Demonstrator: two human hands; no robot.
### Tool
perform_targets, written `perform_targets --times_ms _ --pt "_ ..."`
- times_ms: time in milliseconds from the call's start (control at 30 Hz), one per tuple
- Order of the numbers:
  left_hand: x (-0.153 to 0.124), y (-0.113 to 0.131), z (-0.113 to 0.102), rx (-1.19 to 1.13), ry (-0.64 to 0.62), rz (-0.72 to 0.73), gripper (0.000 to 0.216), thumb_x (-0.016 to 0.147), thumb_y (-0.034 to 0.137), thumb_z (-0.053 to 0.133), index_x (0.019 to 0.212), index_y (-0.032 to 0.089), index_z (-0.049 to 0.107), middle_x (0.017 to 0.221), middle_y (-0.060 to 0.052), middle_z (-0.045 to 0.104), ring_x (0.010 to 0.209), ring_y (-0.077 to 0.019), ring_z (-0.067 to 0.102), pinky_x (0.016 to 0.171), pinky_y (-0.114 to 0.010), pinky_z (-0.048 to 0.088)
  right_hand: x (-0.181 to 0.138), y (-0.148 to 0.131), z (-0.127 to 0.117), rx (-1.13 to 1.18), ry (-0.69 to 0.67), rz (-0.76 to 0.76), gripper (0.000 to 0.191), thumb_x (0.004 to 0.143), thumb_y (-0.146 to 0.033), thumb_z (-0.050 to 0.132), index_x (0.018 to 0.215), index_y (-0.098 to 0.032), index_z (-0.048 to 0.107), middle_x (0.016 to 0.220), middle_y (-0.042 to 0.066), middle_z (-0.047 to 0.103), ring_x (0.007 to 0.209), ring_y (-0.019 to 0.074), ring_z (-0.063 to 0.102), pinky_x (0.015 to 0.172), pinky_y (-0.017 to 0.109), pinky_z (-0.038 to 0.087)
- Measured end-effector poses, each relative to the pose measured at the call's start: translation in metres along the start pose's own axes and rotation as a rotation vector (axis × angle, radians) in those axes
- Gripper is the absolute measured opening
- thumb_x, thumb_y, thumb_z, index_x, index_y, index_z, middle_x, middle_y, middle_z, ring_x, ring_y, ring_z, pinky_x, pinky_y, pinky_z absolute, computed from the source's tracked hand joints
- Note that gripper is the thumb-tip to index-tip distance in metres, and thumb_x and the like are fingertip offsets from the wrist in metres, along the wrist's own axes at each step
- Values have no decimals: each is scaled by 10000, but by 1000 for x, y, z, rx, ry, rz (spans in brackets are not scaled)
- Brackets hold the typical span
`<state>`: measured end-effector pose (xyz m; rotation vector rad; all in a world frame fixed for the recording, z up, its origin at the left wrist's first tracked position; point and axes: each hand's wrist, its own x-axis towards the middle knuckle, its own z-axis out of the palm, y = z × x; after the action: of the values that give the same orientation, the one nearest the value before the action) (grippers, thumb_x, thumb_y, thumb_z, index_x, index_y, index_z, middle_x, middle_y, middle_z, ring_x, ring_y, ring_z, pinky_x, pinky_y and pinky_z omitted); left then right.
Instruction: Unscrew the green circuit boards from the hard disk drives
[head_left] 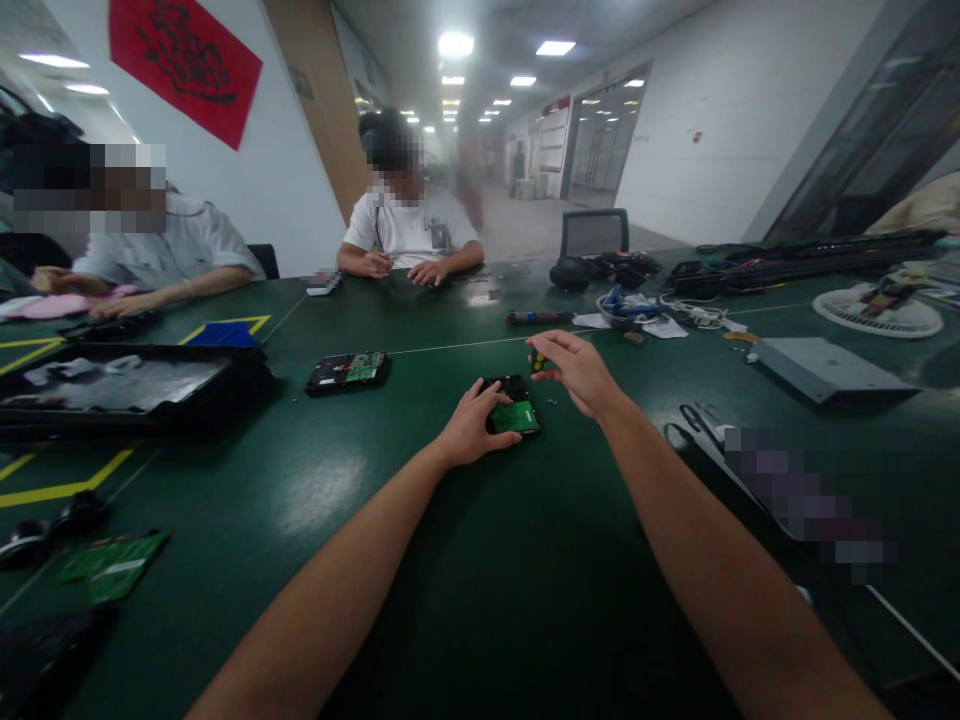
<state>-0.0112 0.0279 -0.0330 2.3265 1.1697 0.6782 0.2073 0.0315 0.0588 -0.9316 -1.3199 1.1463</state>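
Note:
A hard drive (517, 415) lies on the green table with its green circuit board facing up. My left hand (476, 425) grips it from the left, thumb along the near edge and fingers over the far side, so part of the drive is hidden. Just right of and above the drive, my right hand (574, 370) is closed around a small screwdriver (538, 362) with a dark and yellow handle; its tip is too small to make out. Several tiny screws (553, 402) lie beside the drive, below my right hand.
Another hard drive (347, 371) sits to the left, near a black tray (135, 395). Loose circuit boards (116, 565) lie at lower left. At right are a grey metal case (832, 368), a bowl of blue parts (634, 308) and cables. Two people sit across the table.

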Motion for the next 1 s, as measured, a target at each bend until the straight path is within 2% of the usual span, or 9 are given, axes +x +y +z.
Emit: perform_targets --times_ms 167,300,433,600,833,1000 --pt "0 0 0 -3 5 -1 686 755 532 833 1343 270 596 1666 -98 357 1596 -377 113 1265 -609 199 0 1 2 82 -17 43 271 884 -469 732 935 -213 657 950 54 732 932 190 697 701 293 614" --pt "0 -2 2 -5 12 5 684 761 545 826 1340 263 598 1660 -103 368 1597 -374 115 1265 -604 203 0 2 1 134 -43 60 249 928 -456 668 997 -217 682 940 56 724 948 197 692 745 324 625" --pt "1 -4 3 2 10 8 693 754 549 829 1342 265 595 1662 -101 365 1597 -375 112 1268 -604 195 0 0 0 43 -26 45 224 889 -439 714 966 -229 710 945 36 697 920 180 661 695 289 607" --pt "1 -4 2 3 0 4 700 756 556 824 1350 270 588 1667 -96 354 1598 -373 103 1268 -603 195 -1 0 1 35 -5 57 259 856 -442 759 908 -212 651 959 52 714 935 192 682 663 275 590" --pt "1 -1 0 6 -2 0 685 756 531 830 1343 271 592 1663 -90 365 1598 -372 107 1270 -594 198 1 3 0 132 -48 52 266 955 -465 623 1007 -214 693 914 59 716 927 195 691 770 337 623" --pt "0 1 0 -10 0 0 686 756 533 831 1344 270 593 1661 -101 365 1598 -374 107 1265 -603 202 0 1 -2 50 -15 43 254 895 -472 707 952 -225 703 956 44 704 918 183 671 659 274 600"
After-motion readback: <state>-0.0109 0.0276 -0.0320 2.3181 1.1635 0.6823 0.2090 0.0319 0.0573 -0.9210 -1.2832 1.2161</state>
